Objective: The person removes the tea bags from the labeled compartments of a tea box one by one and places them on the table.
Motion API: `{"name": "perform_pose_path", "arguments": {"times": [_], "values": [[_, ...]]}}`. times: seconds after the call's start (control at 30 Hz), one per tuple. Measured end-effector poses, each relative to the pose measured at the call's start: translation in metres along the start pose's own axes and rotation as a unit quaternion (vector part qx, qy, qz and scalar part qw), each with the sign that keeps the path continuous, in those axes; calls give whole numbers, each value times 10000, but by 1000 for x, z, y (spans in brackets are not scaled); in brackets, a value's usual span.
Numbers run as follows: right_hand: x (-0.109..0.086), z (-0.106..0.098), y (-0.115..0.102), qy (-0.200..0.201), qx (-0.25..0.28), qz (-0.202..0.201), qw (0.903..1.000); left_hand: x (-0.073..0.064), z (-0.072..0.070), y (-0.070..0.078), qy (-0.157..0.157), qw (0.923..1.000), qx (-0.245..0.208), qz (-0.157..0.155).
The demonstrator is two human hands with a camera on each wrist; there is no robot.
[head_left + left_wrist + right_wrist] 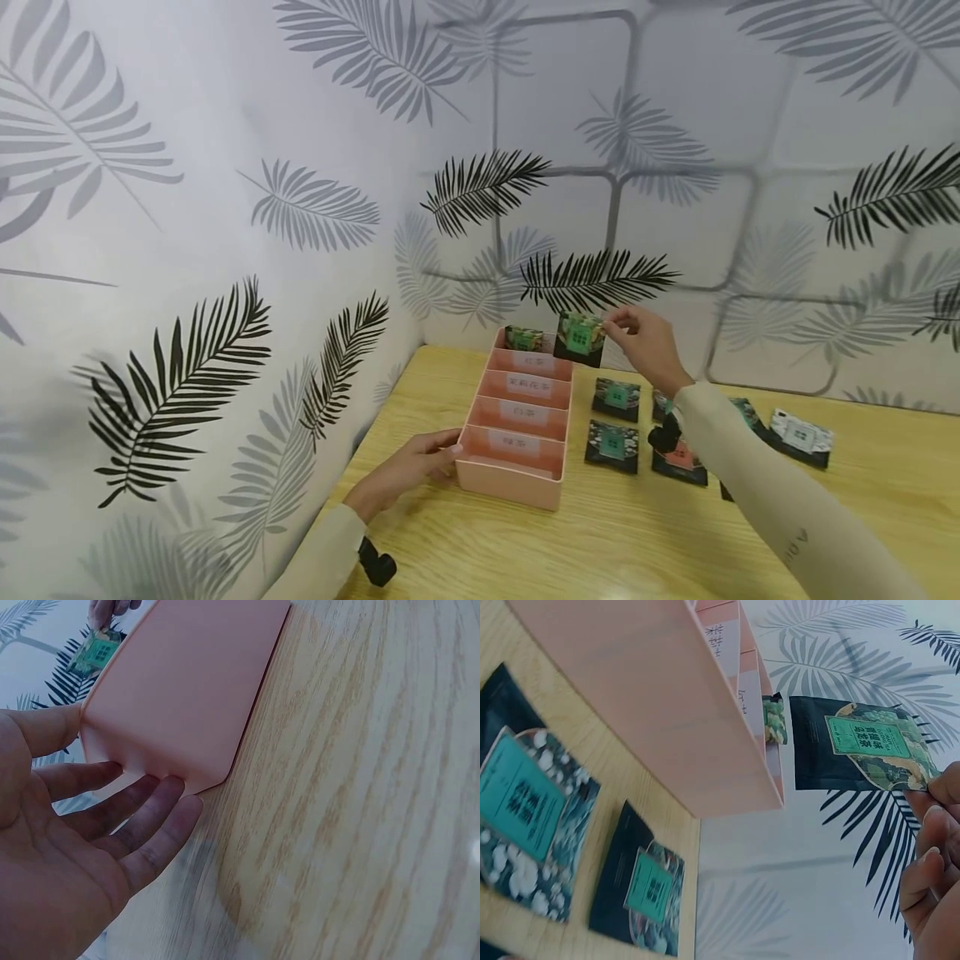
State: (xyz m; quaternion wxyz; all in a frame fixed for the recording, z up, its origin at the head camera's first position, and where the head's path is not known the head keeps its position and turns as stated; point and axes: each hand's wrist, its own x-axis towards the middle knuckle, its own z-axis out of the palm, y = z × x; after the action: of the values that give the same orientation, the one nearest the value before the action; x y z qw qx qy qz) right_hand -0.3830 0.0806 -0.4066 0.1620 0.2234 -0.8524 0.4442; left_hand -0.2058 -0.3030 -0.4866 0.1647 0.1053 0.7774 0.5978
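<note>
A pink divided box stands on the wooden table, its compartments marked with white labels. My left hand holds its near left corner, thumb at the rim and fingers against the outer wall. Above the table, at the box's far right corner, my right hand pinches a dark tea packet with a green label by its edge. In the right wrist view this tea packet hangs just beyond the box's end. Another green-labelled packet stands in the farthest compartment.
Right of the box lie several more packets, including a green-labelled one, another nearer, a red-labelled one and a whitish one. My right forearm covers some. Leaf-patterned walls border the table at the back and left.
</note>
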Motion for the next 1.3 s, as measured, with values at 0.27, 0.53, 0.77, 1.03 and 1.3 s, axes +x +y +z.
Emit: {"name": "perform_pose_path", "arguments": {"times": [0.27,0.53,0.77,1.03,1.3], "values": [[-16,-18,10,-108,-224,41,9997,-2,-2,1,-28,10000,-13,86],[-33,-37,19,-184,-282,196,9992,-1,-3,5,-33,10000,5,59],[-49,-47,28,-233,-433,338,9982,-1,-1,4,-23,10000,2,-9],[-71,-64,30,-189,-468,317,9982,1,1,4,-60,10000,1,-6],[-88,-79,41,-96,-641,369,9972,2,2,3,-100,9999,-68,6]]}}
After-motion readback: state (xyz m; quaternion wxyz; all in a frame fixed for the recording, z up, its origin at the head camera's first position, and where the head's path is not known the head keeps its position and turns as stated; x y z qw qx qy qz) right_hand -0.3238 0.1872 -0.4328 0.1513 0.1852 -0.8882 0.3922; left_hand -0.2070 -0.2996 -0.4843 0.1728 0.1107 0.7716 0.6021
